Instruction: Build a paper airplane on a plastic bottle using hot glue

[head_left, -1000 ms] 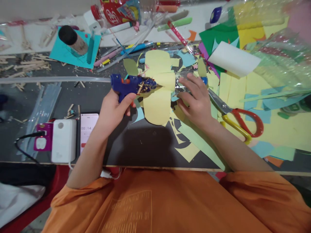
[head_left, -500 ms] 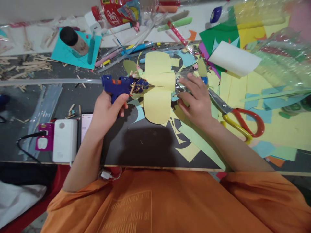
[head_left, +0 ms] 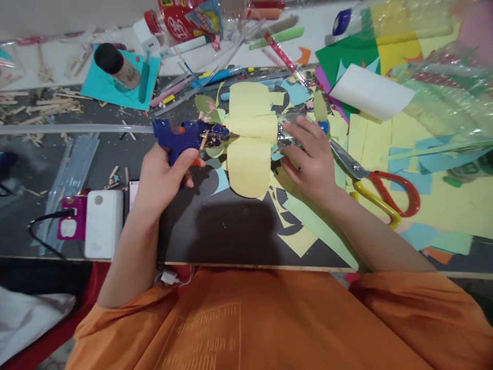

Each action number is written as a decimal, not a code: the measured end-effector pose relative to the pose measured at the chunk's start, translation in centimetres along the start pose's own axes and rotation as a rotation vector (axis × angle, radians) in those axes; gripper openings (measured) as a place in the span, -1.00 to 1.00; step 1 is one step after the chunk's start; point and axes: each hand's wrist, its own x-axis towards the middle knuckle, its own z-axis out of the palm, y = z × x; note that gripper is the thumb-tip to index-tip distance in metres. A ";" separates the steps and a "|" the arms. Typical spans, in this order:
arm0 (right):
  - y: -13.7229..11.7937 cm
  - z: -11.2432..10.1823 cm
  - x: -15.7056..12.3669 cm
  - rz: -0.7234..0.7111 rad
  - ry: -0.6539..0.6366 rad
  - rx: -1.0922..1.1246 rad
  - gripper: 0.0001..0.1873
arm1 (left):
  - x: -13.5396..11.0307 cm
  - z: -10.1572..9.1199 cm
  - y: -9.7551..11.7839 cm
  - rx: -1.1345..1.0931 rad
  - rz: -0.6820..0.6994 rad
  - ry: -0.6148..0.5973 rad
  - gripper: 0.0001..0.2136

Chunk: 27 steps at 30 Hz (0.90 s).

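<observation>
The left hand (head_left: 162, 172) is gripping a blue glue gun (head_left: 185, 137) by its handle, fingers wrapped tight, nozzle pointing right at the yellow paper cutout (head_left: 249, 149) lying on the dark worktop (head_left: 227, 231). The right hand (head_left: 311, 159) is resting half-curled on a clear plastic piece (head_left: 287, 134) beside the cutout's right edge; whether it is grasping it is unclear. Red-handled scissors (head_left: 381, 192) are lying just to the right.

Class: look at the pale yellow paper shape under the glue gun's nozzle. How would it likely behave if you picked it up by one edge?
The pale yellow rounded paper cut-out looks thin and lies flat on the dark tabletop, so it would probably droop, weigh almost nothing and slide at a push. Its upper part wraps round the clear object under the right hand, so it clearly bends easily.
</observation>
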 end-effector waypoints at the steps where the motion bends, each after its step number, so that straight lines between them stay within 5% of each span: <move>1: 0.0 0.0 0.0 -0.006 0.003 0.001 -0.83 | 0.0 0.0 0.0 0.007 0.002 0.003 -0.54; 19: -0.1 0.1 0.0 -0.033 0.061 -0.017 -0.85 | 0.5 1.0 0.5 0.021 0.062 -0.077 -0.66; 27: 0.0 -0.1 0.0 0.032 -0.033 0.062 -0.84 | 0.6 1.8 1.5 -0.029 0.060 -0.084 -0.77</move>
